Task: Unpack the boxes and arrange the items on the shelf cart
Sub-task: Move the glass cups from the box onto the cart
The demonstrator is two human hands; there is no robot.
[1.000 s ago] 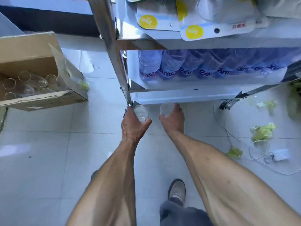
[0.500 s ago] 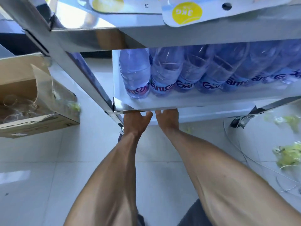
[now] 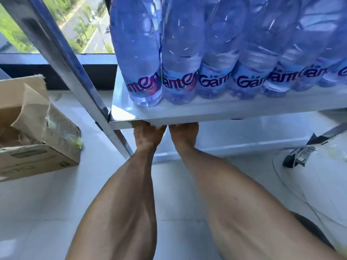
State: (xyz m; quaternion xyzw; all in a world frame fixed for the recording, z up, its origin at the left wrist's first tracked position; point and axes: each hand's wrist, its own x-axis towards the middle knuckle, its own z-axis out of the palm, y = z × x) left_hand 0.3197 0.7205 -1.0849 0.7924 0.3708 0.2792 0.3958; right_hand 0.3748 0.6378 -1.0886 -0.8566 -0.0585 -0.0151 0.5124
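The shelf cart (image 3: pixel 216 114) is standing at the far centre and right of the scene, and its middle shelf is already carrying a tight row of blue water bottles (image 3: pixel 180 59), upright and touching one another along the shelf's near edge. That much of the arranging looks done. The level beneath it is the one being worked on, judging by where the arms are going, though the middle shelf is hiding whatever is standing down there.

Both hands are reaching side by side under the near edge of that middle shelf. The left hand (image 3: pixel 147 135) is sitting just right of the cart's slanting metal post (image 3: pixel 62 59), and the right hand (image 3: pixel 185 133) is just beside it. Only the backs of the hands and the wrists are showing; the fingers are hidden under the shelf lip, so I cannot tell how either grip is set or whether either is holding anything.

On the floor to the left, well apart from the hands, an opened cardboard box (image 3: pixel 35 145) is lying with its flaps up and torn wrapping inside; its contents are too blurred to name, so more unpacking probably remains. A cart caster (image 3: pixel 297 156) is showing at the right.
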